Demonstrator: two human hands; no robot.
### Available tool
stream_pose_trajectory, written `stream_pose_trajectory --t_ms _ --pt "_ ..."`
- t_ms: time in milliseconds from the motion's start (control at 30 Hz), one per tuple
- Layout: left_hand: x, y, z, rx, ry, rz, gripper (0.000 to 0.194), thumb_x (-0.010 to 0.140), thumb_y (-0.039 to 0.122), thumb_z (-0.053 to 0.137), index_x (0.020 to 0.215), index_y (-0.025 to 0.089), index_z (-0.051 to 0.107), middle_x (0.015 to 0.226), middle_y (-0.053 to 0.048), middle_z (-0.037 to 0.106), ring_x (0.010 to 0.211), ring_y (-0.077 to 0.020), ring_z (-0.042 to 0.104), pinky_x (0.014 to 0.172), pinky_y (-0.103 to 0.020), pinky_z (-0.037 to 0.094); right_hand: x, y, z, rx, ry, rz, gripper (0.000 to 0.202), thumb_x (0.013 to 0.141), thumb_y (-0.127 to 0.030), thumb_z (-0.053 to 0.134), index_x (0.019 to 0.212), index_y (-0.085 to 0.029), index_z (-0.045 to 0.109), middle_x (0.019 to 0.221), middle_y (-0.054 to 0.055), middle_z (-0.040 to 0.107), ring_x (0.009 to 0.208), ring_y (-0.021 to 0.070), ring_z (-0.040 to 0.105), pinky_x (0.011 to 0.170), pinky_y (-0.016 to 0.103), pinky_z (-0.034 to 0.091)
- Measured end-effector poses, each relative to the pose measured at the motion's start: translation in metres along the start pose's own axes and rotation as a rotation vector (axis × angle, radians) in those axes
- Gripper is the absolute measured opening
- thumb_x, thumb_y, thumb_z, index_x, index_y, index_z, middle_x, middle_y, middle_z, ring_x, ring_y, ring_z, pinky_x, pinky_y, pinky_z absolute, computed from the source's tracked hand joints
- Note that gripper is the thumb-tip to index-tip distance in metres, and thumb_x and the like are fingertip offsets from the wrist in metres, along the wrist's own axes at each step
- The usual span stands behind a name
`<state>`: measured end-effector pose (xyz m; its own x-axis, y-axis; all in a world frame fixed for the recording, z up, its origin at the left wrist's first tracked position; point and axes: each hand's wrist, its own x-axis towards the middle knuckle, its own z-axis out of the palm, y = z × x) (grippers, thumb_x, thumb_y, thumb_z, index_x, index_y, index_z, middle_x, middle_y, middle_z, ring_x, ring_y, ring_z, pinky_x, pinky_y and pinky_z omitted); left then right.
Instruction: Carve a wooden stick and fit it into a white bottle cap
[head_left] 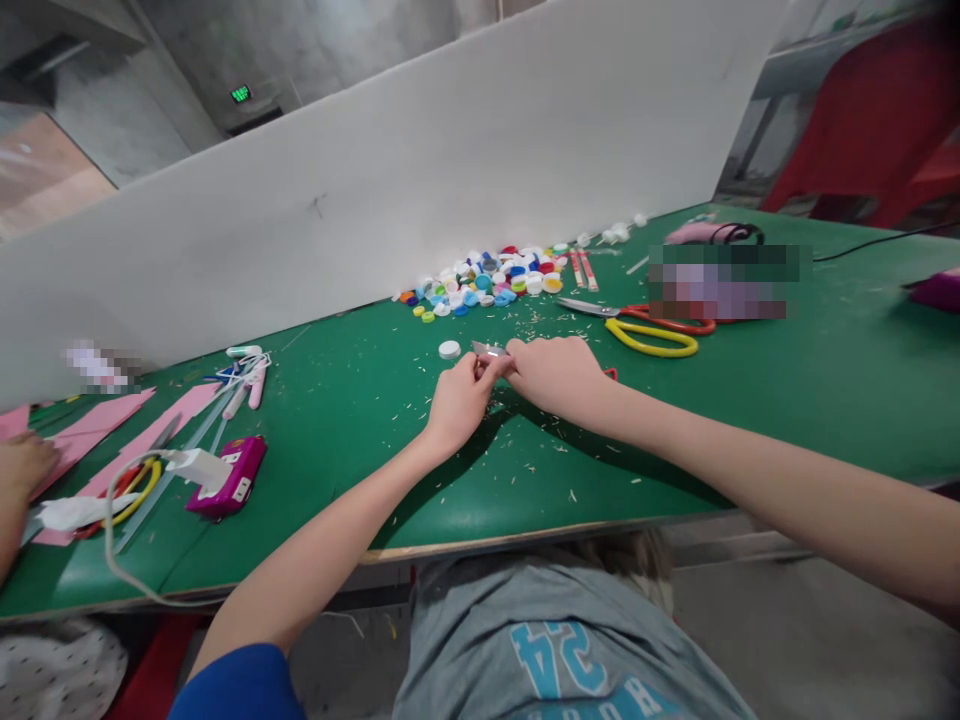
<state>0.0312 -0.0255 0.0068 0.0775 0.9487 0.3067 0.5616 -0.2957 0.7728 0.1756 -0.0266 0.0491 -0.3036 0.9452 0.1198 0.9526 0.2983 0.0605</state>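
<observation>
My left hand (459, 400) and my right hand (553, 372) meet over the green table, fingertips touching. Between them a bladed tool shows a short silver blade (489, 350) pointing left. My right fist is closed on it; its handle is mostly hidden. A bit of red shows behind my right wrist, and I cannot tell whether it belongs to the same tool. The left thumb and fingers pinch close under the blade, but what they hold is hidden. A white bottle cap (449, 349) lies just left of the blade. Pale shavings (529, 440) are scattered around both hands.
A heap of colourful bottle caps (487, 280) lies against the white partition (450, 170). Scissors with red and yellow handles (651, 345) rest to the right. At left are a purple power socket (238, 475), a white cable, pink paper strips (112, 420) and another person's hand (26, 465).
</observation>
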Motion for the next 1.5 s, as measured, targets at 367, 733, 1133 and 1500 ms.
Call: stream_pose_trajectory --t_ms 367,733,1133,1500 --pt "0.001 0.000 0.001 0.020 0.000 0.000 0.052 0.085 0.065 0.050 0.070 0.017 0.059 0.060 0.001 0.051 0.058 -0.0110 0.037 0.059 -0.027 0.026 0.000 0.001 0.000 0.024 -0.033 0.013 0.037 0.094 -0.031 0.033 0.104 -0.016 0.065 0.094 0.014 0.074 0.088 0.0271 0.069 0.064 0.032 0.035" --pt "0.000 0.001 0.000 0.028 -0.001 -0.010 0.049 0.088 0.060 0.051 0.062 0.018 0.048 0.057 0.003 0.047 0.056 -0.0100 0.033 0.058 -0.027 0.022 -0.002 0.001 -0.002 0.004 0.010 0.024 0.041 0.096 -0.036 0.031 0.102 -0.016 0.066 0.093 0.015 0.073 0.085 0.0269 0.069 0.062 0.032 0.034" --pt "-0.001 -0.006 -0.006 0.007 0.077 0.034 0.045 0.097 0.053 0.035 0.067 0.020 0.032 0.060 0.005 0.034 0.057 -0.0096 0.028 0.059 -0.027 0.022 0.010 0.025 -0.002 0.097 0.100 0.100 0.072 0.097 -0.062 0.013 0.095 -0.014 0.067 0.082 0.017 0.070 0.077 0.0269 0.065 0.063 0.034 0.036" --pt "-0.004 -0.001 -0.006 -0.058 0.029 0.060 0.029 0.098 0.039 0.036 0.077 0.020 0.040 0.062 0.005 0.040 0.057 -0.0090 0.035 0.059 -0.025 0.026 0.006 0.012 -0.001 0.201 0.117 -0.055 0.060 0.098 -0.059 0.019 0.095 -0.016 0.060 0.083 0.012 0.068 0.071 0.0204 0.062 0.057 0.029 0.029"
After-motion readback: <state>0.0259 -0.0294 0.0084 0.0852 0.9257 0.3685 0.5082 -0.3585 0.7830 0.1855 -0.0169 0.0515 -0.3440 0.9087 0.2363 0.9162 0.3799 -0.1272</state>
